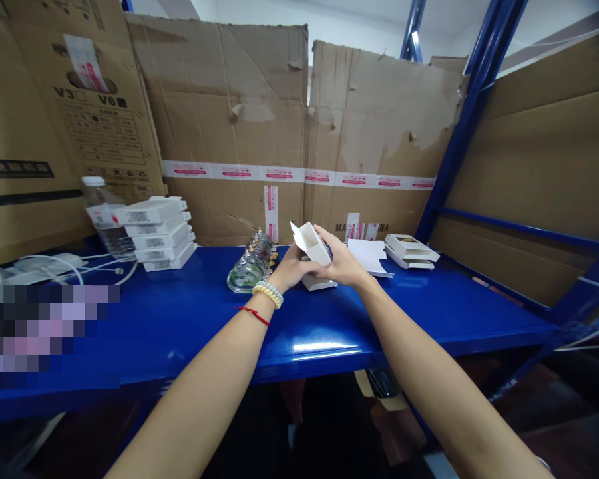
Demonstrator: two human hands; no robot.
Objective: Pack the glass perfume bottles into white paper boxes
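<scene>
Between my two hands is a small white carton (313, 243), tilted, its upper end open with a flap sticking up on the left. My left hand (290, 267) grips its lower left side, a beaded bracelet and a red string on the wrist. My right hand (343, 259) wraps its right side, thumb near the bottom. Just below the hands another white box (319, 284) lies on the blue shelf, partly hidden. Left of my left hand stands a row of clear glass items with metal parts (252, 263); their exact kind is hard to make out.
At the left is a stack of several white boxes (160, 234), with a plastic bottle (106, 219) behind and white cables (74, 263) beside. An unfolded white card (368, 256) and flat white boxes (410, 249) lie right. Cardboard sheets (219, 120) wall the back; a blue post (454, 153) rises right.
</scene>
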